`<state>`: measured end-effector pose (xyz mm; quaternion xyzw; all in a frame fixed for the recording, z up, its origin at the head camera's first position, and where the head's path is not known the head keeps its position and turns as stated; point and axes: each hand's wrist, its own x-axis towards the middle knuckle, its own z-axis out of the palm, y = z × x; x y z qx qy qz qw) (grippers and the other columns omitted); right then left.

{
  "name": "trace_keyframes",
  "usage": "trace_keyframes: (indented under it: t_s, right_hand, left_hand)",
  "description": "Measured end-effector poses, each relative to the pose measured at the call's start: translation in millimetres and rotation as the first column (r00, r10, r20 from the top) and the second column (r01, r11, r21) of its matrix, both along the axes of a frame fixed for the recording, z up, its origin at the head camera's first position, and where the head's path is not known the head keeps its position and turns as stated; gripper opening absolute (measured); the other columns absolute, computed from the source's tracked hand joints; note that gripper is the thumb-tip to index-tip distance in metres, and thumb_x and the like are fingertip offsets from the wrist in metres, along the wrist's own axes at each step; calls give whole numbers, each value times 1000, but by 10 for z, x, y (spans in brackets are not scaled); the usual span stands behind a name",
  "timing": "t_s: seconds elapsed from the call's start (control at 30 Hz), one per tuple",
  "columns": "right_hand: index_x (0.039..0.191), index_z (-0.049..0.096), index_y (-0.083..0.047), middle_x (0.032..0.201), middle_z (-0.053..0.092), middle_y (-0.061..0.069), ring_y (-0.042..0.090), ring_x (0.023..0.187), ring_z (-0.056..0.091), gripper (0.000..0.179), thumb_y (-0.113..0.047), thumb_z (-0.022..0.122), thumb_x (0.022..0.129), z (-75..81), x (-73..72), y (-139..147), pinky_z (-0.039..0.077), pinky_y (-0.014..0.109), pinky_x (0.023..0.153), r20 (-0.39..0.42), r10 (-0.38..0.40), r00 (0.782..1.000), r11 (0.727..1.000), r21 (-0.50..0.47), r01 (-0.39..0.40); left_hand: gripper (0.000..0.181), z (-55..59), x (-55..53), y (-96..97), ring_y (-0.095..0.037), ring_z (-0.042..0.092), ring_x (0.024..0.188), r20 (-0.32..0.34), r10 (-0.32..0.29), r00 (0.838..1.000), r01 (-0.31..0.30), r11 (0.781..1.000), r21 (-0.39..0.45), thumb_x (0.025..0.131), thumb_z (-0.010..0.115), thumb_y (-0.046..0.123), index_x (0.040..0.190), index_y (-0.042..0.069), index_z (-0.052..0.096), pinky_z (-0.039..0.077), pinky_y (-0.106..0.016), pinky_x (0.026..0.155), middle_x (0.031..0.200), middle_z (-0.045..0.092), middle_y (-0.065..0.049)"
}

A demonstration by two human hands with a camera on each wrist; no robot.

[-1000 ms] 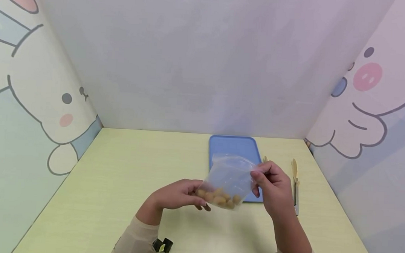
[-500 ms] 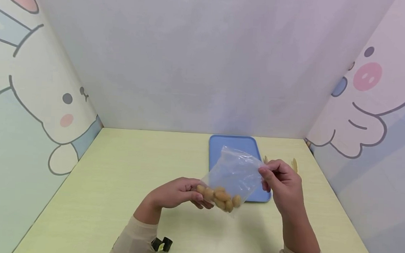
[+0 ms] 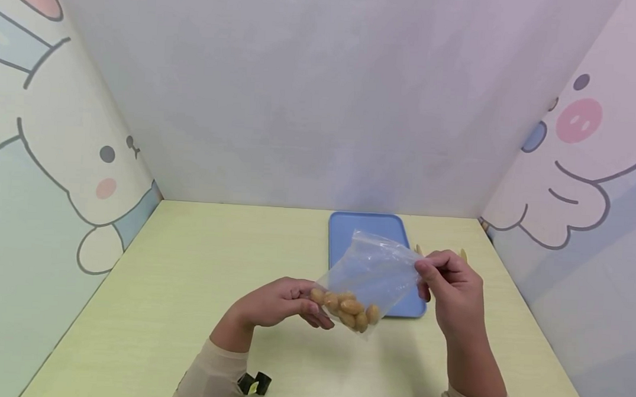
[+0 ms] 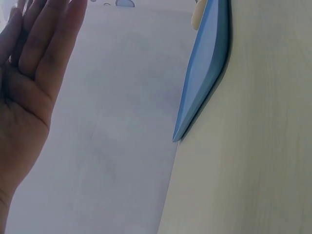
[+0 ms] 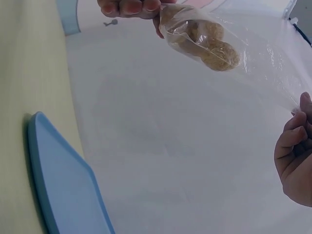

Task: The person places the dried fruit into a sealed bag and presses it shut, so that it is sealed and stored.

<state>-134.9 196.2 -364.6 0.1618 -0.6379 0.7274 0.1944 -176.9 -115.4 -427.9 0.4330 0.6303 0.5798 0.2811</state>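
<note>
A clear plastic bag (image 3: 379, 263) hangs tilted between both hands, above the table and partly over the blue tray (image 3: 367, 224). Several light-brown, oval, lumpy pieces (image 3: 352, 307) lie in its lower end. My right hand (image 3: 455, 293) pinches the upper right corner between thumb and fingers. At the lower left corner, my left hand (image 3: 278, 303) holds the bag with the thumb in front and fingers partly behind it. The right wrist view shows the bag (image 5: 263, 63) stretched out between the hands. Only palm and fingers of the left hand (image 4: 34, 83) show in the left wrist view.
The blue tray lies at the back of the pale yellow table (image 3: 214, 247), near the grey wall (image 3: 301, 103). Yellowish tips (image 3: 418, 249) of utensils show right of the tray, mostly hidden behind the right hand. Side walls carry cartoon animals.
My right hand has moved right and slightly up, pulling the bag's upper edge taut and uncovering more of the tray. The left hand has stayed nearly still at the lower corner.
</note>
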Motion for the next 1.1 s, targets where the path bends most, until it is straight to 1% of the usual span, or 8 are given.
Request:
trace_keyframes:
  t_s: [0.2,0.4,0.53,0.63,0.7,0.77,0.93,1.1]
  right_hand:
    - [83,59,9,76,59,3,14,53,49,7,10,61,90,10,14,8,42,22,47,-16,-33,999,999,-25,33]
    - [85,63,6,79,61,4,14,55,50,11,14,58,90,-23,0,21,43,21,48,-79,-1,997,997,-71,-5]
    - [88,62,9,82,61,7,16,58,48,14,18,52,91,-49,-27,43,40,24,48,-141,97,985,985,-131,-115]
    - [92,62,10,83,61,9,19,60,44,20,19,45,93,-62,-53,67,34,28,48,-190,214,958,951,-183,-249]
    - [93,62,11,83,61,10,20,61,42,22,20,42,94,-66,-70,78,30,31,50,-210,256,944,935,-194,-296]
    - [92,62,11,82,61,9,20,60,41,23,21,42,93,-70,-79,75,27,31,50,-220,245,944,939,-190,-288]
    - [89,61,14,84,63,10,19,58,45,16,23,47,90,-79,-79,19,30,30,50,-256,125,959,967,-185,-175]
    - [88,60,16,85,64,11,19,57,47,13,22,49,90,-89,-71,-47,35,27,51,-278,63,958,960,-246,-135]
  left_hand:
    - [22,-19,2,-2,-20,70,103,2,4,1000,-4,1000,-28,106,42,11,118,2,58,55,-42,87,110,73,-15]
    - [20,-31,-1,-5,-20,71,102,1,11,1000,-11,999,-38,105,42,11,114,3,58,55,-39,87,109,73,-14]
    - [20,-35,-10,-5,-20,71,102,-2,15,1000,-15,999,-43,105,43,11,114,3,58,55,-38,87,108,74,-12]
    - [20,-36,-18,-6,-20,71,101,-9,14,1000,-14,999,-40,105,43,11,113,2,58,55,-38,88,108,74,-12]
    - [19,-38,-21,-10,-20,71,101,-14,13,1000,-13,999,-39,105,42,11,114,3,58,55,-38,88,108,74,-12]
    - [20,-41,-25,-13,-20,71,101,-15,14,1000,-15,999,-39,105,42,11,115,4,58,55,-38,88,108,74,-12]
    - [23,-46,-27,-16,-21,71,101,-4,27,1000,-27,999,-42,105,42,11,120,3,57,55,-38,88,108,73,-13]
    - [23,-36,-27,-9,-22,71,101,-16,30,999,-31,999,-42,105,42,11,120,1,57,55,-38,88,108,74,-12]
